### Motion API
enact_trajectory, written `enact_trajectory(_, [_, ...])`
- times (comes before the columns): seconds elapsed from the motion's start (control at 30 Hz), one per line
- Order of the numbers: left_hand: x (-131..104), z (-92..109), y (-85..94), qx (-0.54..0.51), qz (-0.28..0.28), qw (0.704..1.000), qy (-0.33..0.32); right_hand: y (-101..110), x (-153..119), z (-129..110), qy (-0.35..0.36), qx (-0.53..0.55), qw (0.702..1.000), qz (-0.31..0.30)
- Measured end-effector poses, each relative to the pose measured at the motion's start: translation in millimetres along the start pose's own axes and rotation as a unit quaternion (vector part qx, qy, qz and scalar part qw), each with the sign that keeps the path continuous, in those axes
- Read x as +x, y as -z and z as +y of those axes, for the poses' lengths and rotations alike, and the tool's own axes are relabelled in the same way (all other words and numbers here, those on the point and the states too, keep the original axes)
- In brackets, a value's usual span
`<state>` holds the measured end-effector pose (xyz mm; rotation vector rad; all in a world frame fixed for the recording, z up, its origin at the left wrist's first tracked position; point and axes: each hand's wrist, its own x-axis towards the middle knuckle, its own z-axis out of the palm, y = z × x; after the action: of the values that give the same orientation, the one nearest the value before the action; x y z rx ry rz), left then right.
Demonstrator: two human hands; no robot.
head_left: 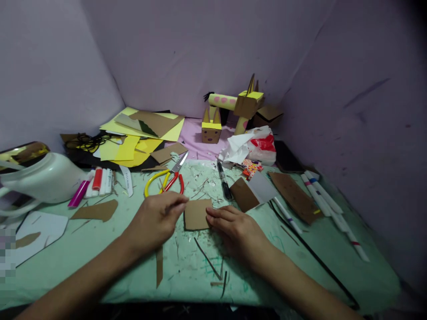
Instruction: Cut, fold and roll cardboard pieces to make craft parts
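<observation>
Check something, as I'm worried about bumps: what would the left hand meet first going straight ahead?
Probably the cardboard square, at its far left corner; whether the left hand already touches it is unclear.

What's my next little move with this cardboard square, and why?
I'd probably nudge the scissors back with your left hand: their handles lie just beyond it, crowding the cardboard square, while your right hand's fingers are at the square's edge.

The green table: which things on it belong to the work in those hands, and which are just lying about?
Likely part of the work: cardboard square, touched by the right hand; perhaps the scissors, just beyond the left hand.

Apparently just lying about: white jug; red marker beside it; red-and-white plastic pack.
</observation>
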<state>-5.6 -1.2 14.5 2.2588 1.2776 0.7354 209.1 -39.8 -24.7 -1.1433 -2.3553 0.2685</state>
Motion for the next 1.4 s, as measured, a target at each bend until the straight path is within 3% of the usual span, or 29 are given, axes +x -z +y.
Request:
enact_trajectory(0.17, [20.5,13.0,-4.6,0.139,-0.135,0.981,0.011,-6.3,-1.4,4.8,0.001,0.029,0.999,0.038])
enact_trajectory(0.27, [21.8,18.4,-10.4,0.17,-0.149,0.973,0.032,-7.1,-1.5,2.3,-0.008,0.054,0.996,0.072])
enact_trajectory(0.37, [19.7,18.6,-10.3,0.093,-0.141,0.982,0.083,-5.5,-3.4,-1.8,-0.017,0.1,0.99,0.1])
enact_trajectory(0.47, [17.5,20.2,-9.7,-0.056,-0.141,0.98,0.126,-0.8,-4.8,-9.1,-0.029,0.157,0.98,0.121])
enact_trajectory(0.53, [17.3,22.7,-10.0,-0.132,-0.117,0.974,0.141,3.3,-1.9,-15.2,-0.064,0.212,0.962,0.162])
enact_trajectory(0.6, [18.1,24.6,-10.0,-0.191,-0.084,0.965,0.158,7.5,5.8,-20.5,-0.142,0.285,0.927,0.2])
enact_trajectory(0.67, [19.0,24.5,-9.3,-0.25,-0.068,0.951,0.169,12.0,17.5,-24.0,-0.227,0.362,0.886,0.178])
enact_trajectory(0.73, [19.2,22.4,-8.6,-0.291,-0.062,0.942,0.156,16.6,30.4,-26.7,-0.275,0.402,0.867,0.107])
enact_trajectory(0.8, [18.2,19.5,-8.9,-0.283,-0.034,0.949,0.131,20.5,40.8,-29.9,-0.264,0.394,0.879,0.052])
enact_trajectory(0.9, [14.9,16.1,-11.8,-0.225,0.054,0.967,0.105,20.2,47.2,-36.5,-0.235,0.347,0.908,0.023])
enact_trajectory(0.97, [12.0,15.3,-14.8,-0.185,0.106,0.972,0.098,14.6,45.9,-40.1,-0.237,0.338,0.91,0.028])
enact_trajectory(1.07, [8.2,16.9,-18.1,-0.159,0.134,0.974,0.087,2.2,40.4,-40.5,-0.21,0.365,0.905,0.068])
enact_trajectory(1.17, [6.7,22.4,-18.5,-0.205,0.134,0.965,0.092,-6.3,36.6,-36.8,-0.192,0.445,0.871,0.082])
enact_trajectory(1.3, [9.5,31.3,-16.3,-0.317,0.099,0.931,0.149,-6.7,38.3,-34.3,-0.225,0.562,0.794,0.059])
enact_trajectory(1.4, [12.5,32.8,-14.1,-0.279,0.065,0.948,0.138,-4.8,42.0,-34.7,-0.254,0.598,0.758,0.055])
